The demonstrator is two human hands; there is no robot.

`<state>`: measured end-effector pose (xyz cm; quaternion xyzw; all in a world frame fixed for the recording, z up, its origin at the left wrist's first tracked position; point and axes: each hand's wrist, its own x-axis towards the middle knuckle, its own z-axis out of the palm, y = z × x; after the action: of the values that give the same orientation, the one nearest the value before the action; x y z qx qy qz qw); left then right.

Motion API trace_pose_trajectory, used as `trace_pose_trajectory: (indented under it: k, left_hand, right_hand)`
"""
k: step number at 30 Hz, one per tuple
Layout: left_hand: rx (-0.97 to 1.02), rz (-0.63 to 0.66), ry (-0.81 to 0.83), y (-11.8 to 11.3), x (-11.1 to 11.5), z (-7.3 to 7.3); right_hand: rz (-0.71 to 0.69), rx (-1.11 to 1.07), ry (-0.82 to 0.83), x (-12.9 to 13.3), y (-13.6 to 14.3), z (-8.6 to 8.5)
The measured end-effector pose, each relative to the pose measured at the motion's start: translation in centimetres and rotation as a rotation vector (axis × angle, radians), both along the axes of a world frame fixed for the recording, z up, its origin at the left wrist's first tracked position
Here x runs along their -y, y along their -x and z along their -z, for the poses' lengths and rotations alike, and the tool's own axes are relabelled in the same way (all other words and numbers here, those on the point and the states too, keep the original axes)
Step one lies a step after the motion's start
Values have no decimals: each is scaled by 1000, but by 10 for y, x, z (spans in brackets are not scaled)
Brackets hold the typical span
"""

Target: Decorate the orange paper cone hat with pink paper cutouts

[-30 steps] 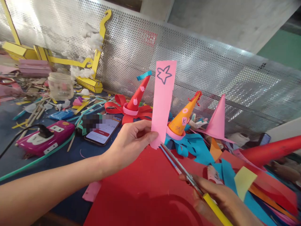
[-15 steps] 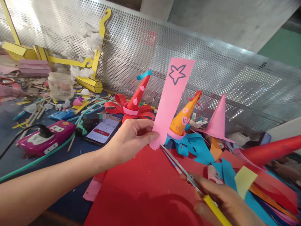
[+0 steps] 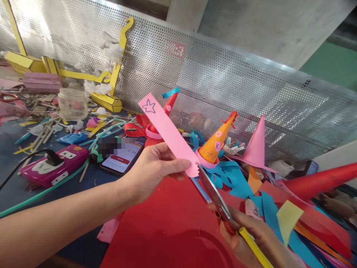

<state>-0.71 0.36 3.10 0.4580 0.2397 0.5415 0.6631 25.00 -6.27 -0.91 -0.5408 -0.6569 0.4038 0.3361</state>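
Observation:
My left hand (image 3: 158, 165) pinches the lower end of a pink paper strip (image 3: 170, 133) between thumb and fingers. A dark star outline (image 3: 148, 106) is drawn near the strip's far end, and its near end has a jagged edge. In my right hand (image 3: 248, 238) is a pair of scissors (image 3: 216, 195) with a yellow handle. The blades are parted, with one tip by the jagged edge and the other blade below it. Beneath both hands lies a large red sheet (image 3: 150, 230).
Behind stand a red paper cone hat (image 3: 170, 103), an orange one (image 3: 216, 143) and a pink one (image 3: 255, 145). A phone (image 3: 119, 160) and a purple power strip (image 3: 60, 165) lie left. Blue paper pieces (image 3: 237, 182) lie right. A perforated metal panel (image 3: 156, 56) rises behind.
The pink strip has swung from nearly upright to leaning left, its star end now lower. The scissors' blades have opened wider near its jagged end.

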Motion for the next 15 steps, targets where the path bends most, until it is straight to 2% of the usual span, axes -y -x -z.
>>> trace_pose_trajectory:
  k: [5,10,12,15]
  left_hand:
    - [39,18,99,-3,2,1]
    - [77,61,98,-3,3,3]
    - [80,32,92,-2,4,2]
    - [57,-20,60,-3,6,0]
  right_hand:
    - [-36,-40,112,2,3,-3]
    - [-163,-80,373,-10,-2,-14]
    - [-132,-58,354,-14,0,-12]
    - [18,-35,203,-12,7,-4]
